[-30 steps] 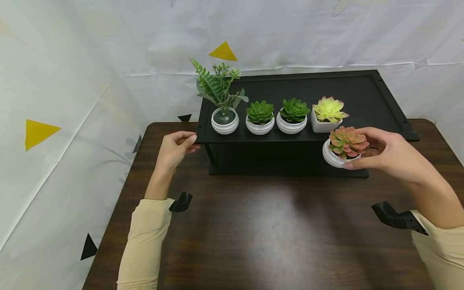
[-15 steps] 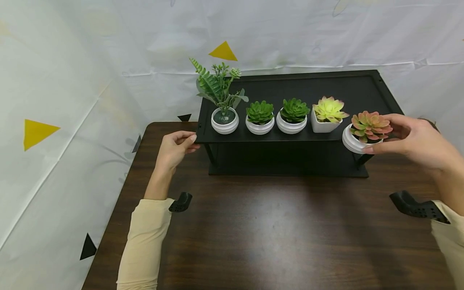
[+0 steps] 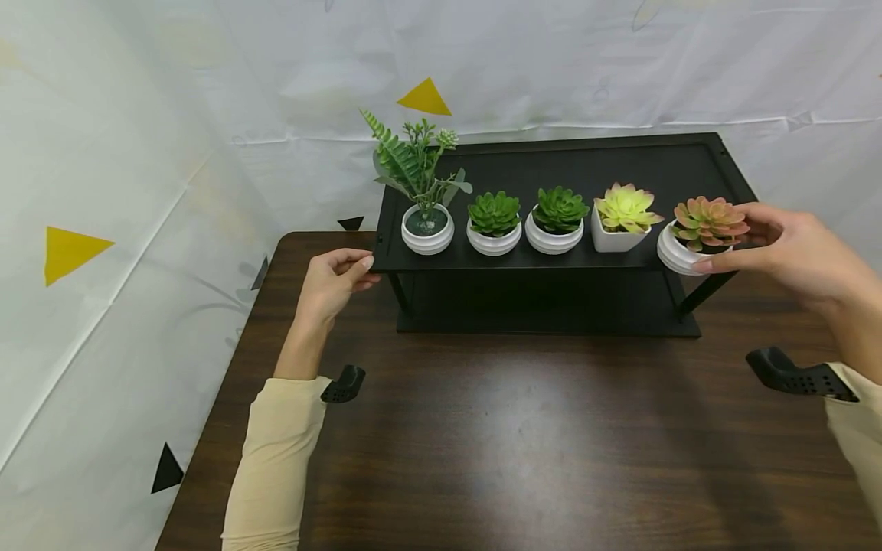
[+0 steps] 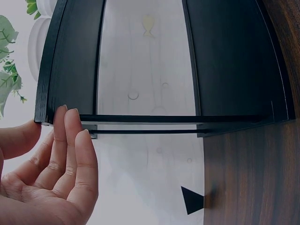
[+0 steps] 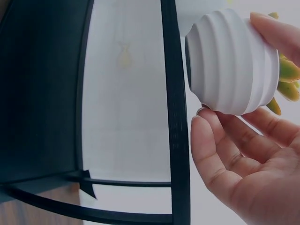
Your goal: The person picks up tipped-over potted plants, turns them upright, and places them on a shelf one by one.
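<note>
My right hand (image 3: pixel 799 249) grips a ribbed white pot (image 5: pixel 234 61) holding a pink-orange succulent (image 3: pixel 710 222), thumb on one side and fingers on the other. The pot is tilted a little, close over the front right corner of the black shelf (image 3: pixel 689 164). At the shelf's front left corner, my left hand (image 3: pixel 331 283) pinches the edge, thumb on top and fingertips underneath in the left wrist view. To the left of the held pot stands a yellow-green succulent (image 3: pixel 623 208) in a square white pot.
Further left along the shelf's front stand two green succulents (image 3: pixel 494 214) in round white pots and a taller fern-like plant (image 3: pixel 413 164). The shelf has a lower black board (image 3: pixel 537 306) and stands on a dark wooden table (image 3: pixel 524 444), against a white sheet (image 3: pixel 586 69).
My right hand has carried the potted pink-orange succulent to the right and back, from in front of the shelf to over its right corner. The left hand has stayed at its corner.
</note>
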The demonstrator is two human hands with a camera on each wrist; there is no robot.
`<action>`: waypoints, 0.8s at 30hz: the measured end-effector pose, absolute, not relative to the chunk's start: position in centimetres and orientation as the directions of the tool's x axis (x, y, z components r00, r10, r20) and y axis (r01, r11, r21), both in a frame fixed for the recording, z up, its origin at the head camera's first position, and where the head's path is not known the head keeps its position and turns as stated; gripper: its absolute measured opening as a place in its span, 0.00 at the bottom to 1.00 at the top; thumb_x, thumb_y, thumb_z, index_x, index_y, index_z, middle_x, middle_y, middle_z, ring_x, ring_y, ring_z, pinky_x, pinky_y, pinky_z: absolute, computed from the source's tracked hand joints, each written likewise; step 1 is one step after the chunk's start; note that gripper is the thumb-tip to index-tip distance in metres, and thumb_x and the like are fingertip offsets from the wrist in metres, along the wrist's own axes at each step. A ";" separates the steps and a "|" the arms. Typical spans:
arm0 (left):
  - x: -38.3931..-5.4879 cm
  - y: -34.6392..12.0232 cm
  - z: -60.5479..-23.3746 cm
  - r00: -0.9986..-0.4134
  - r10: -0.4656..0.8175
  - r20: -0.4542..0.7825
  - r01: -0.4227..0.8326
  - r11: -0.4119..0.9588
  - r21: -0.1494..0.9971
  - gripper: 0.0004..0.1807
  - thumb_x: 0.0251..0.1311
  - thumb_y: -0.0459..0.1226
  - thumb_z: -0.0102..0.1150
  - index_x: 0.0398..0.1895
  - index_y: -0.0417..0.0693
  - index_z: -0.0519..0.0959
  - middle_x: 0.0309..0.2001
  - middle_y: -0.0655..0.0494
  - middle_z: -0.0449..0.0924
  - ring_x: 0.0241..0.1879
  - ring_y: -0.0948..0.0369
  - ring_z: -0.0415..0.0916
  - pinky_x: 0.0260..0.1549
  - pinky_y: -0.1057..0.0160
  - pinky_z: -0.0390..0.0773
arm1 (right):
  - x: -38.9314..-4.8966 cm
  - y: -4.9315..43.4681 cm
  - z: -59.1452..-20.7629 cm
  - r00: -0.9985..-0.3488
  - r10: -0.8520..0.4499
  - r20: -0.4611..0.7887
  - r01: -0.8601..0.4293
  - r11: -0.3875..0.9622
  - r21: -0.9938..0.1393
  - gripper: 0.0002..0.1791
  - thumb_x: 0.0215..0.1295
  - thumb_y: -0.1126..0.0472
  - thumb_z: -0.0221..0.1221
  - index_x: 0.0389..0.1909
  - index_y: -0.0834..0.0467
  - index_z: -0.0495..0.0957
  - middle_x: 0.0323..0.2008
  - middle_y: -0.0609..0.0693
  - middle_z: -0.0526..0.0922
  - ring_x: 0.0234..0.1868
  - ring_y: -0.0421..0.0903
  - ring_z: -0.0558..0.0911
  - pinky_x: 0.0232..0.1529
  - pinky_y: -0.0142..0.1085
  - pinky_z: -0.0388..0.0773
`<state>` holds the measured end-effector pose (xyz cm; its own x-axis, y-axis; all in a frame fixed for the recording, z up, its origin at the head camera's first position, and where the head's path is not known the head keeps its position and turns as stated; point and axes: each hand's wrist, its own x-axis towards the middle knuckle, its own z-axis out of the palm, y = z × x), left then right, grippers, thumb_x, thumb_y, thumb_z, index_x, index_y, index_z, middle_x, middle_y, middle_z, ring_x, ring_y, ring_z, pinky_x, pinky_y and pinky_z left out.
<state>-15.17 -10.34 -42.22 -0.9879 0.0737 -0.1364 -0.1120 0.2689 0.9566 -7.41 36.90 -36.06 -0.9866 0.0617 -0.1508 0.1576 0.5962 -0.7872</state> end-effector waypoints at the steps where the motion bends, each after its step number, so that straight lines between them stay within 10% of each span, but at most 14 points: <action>1: -15.2 -10.3 -42.2 -0.988 0.073 -0.136 -0.112 0.270 0.956 0.14 0.63 0.31 0.51 0.49 0.30 0.75 0.42 0.40 0.76 0.36 0.50 0.79 0.39 0.62 0.80 | -7.5 37.0 -36.0 -0.986 0.058 -0.154 0.158 0.590 -0.792 0.23 0.51 0.63 0.67 0.48 0.53 0.70 0.33 0.32 0.78 0.35 0.30 0.76 0.33 0.20 0.70; 16: -15.1 -10.3 -42.2 -0.988 0.074 -0.137 -0.112 0.272 0.956 0.14 0.63 0.31 0.51 0.48 0.30 0.75 0.42 0.39 0.76 0.30 0.62 0.80 0.39 0.62 0.79 | -9.5 37.1 -35.5 -0.973 0.032 -0.230 0.183 0.714 -0.676 0.34 0.53 0.52 0.66 0.57 0.60 0.63 0.33 0.30 0.73 0.36 0.29 0.71 0.35 0.26 0.66; 24: -15.1 -10.4 -42.1 -0.989 0.078 -0.129 -0.102 0.281 0.954 0.14 0.64 0.31 0.51 0.48 0.30 0.75 0.41 0.39 0.76 0.36 0.52 0.80 0.40 0.61 0.79 | -10.2 37.2 -35.5 -0.969 0.021 -0.245 0.187 0.710 -0.679 0.32 0.55 0.51 0.65 0.56 0.59 0.63 0.34 0.30 0.73 0.36 0.28 0.72 0.35 0.28 0.66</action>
